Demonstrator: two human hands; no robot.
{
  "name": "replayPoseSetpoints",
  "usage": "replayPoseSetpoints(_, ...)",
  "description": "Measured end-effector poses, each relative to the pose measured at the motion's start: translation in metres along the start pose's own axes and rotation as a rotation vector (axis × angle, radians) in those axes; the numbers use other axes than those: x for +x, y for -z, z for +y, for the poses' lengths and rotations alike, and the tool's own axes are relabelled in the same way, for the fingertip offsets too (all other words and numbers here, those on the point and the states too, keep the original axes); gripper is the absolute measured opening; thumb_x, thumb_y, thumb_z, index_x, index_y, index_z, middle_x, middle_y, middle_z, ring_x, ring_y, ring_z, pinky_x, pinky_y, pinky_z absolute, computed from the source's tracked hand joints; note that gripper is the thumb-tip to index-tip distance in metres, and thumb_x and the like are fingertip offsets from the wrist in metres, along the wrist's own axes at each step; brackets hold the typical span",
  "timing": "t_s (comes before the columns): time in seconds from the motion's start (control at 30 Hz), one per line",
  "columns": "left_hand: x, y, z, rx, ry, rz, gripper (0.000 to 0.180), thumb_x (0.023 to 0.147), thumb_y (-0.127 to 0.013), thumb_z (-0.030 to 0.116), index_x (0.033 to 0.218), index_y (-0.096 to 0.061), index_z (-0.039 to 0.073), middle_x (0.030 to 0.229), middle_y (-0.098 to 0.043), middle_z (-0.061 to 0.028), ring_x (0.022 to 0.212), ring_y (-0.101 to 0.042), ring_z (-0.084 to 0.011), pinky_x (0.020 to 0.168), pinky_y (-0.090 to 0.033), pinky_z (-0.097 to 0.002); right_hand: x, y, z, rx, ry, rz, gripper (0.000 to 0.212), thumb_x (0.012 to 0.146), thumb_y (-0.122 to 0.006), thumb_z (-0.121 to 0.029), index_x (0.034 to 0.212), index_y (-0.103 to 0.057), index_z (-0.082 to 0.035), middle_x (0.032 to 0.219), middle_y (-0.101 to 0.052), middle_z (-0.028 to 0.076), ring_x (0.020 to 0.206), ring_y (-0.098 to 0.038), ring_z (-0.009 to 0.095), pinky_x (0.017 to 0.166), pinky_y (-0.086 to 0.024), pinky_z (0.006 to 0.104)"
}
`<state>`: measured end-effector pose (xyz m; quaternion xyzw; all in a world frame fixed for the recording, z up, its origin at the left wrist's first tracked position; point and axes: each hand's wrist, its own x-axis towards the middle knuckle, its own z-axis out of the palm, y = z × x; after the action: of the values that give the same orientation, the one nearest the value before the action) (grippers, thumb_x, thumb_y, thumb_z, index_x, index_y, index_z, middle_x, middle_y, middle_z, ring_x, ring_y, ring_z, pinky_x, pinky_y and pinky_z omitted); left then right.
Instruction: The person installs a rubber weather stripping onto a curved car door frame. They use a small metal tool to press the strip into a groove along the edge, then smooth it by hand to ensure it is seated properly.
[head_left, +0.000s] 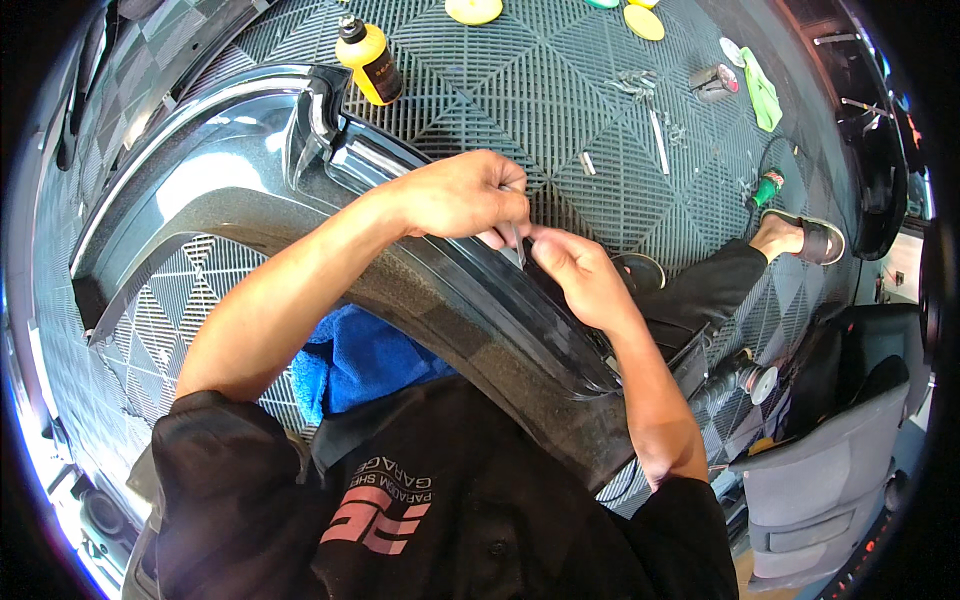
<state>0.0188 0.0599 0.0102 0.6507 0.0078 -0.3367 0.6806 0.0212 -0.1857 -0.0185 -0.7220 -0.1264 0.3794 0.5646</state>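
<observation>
A long dark glossy car body panel (250, 120) with a curved arch lies across my lap, running from upper left to lower right. My left hand (465, 195) is closed around a thin, flat metal blade (519, 246) that points down at the panel's far edge. Right beside the blade, my right hand (578, 268) has its thumb and fingers pinched together at the same edge. Whatever those fingers hold there is hidden. Under the panel, against my body, is a bunched blue towel (365, 360).
A yellow bottle (372, 62) with a black cap stands on the grey grid floor. Further off lie yellow polishing pads (473, 10), a can (713, 83), a green cloth (761, 92) and a polisher (742, 380). A grey car seat (825, 480) is at the right.
</observation>
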Motion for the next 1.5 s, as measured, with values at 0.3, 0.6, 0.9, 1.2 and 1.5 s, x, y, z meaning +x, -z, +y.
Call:
replayPoseSetpoints(0.3,-0.003,-0.001,0.011,-0.192,0.048,0.100,0.019,0.103,-0.054,0.013,0.087,-0.049,0.005,0.092,-0.072,-0.0154,0.082,-0.076,-0.0252,0.078,-0.066,-0.0354,0.007,0.000,0.005,-0.041,0.059,-0.094,0.046,0.096,-0.079,-0.022,0.127,-0.064,0.009,0.100,-0.073,0.010,0.092,-0.062,0.009,0.081,-0.053,0.0303)
replayPoseSetpoints(0.6,0.006,-0.008,-0.001,-0.027,-0.036,0.343,0.033,0.103,-0.067,0.029,0.084,-0.051,0.007,0.067,-0.061,-0.0023,0.052,-0.061,-0.0109,0.044,-0.048,-0.0254,0.008,-0.012,-0.004,-0.425,0.027,0.107,0.070,0.100,-0.059,-0.065,0.087,-0.064,0.003,0.066,-0.060,0.016,0.065,-0.059,0.020,0.064,-0.048,0.0419)
replayPoseSetpoints(0.9,-0.025,-0.040,0.022,0.944,-0.053,0.242,0.042,0.090,-0.078,0.039,0.086,-0.066,-0.001,0.072,-0.069,-0.0199,0.075,-0.071,-0.0401,0.067,-0.055,-0.0472,0.007,-0.003,0.009,-0.154,0.108,0.088,0.084,0.108,-0.029,-0.068,0.127,-0.068,0.004,0.104,-0.074,0.019,0.103,-0.069,0.023,0.095,-0.052,0.0373)
replayPoseSetpoints(1.2,-0.020,-0.006,0.025,0.969,-0.051,-0.065,0.035,0.093,-0.071,0.036,0.082,-0.071,0.002,0.075,-0.069,-0.0193,0.080,-0.069,-0.0415,0.073,-0.053,-0.0499,0.009,0.005,0.001,-0.218,0.077,-0.159,0.053,0.106,-0.061,-0.028,0.146,-0.054,0.007,0.142,-0.063,0.023,0.132,-0.061,0.029,0.113,-0.045,0.0379)
replayPoseSetpoints(1.5,-0.019,0.013,0.018,0.672,0.019,-0.079,0.033,0.091,-0.072,0.032,0.080,-0.071,0.001,0.062,-0.062,-0.0106,0.061,-0.064,-0.0234,0.061,-0.049,-0.0405,0.018,-0.013,-0.011,-0.309,0.057,-0.045,0.050,0.098,-0.075,-0.030,0.130,-0.065,0.007,0.114,-0.073,0.029,0.107,-0.075,0.035,0.091,-0.057,0.0401)
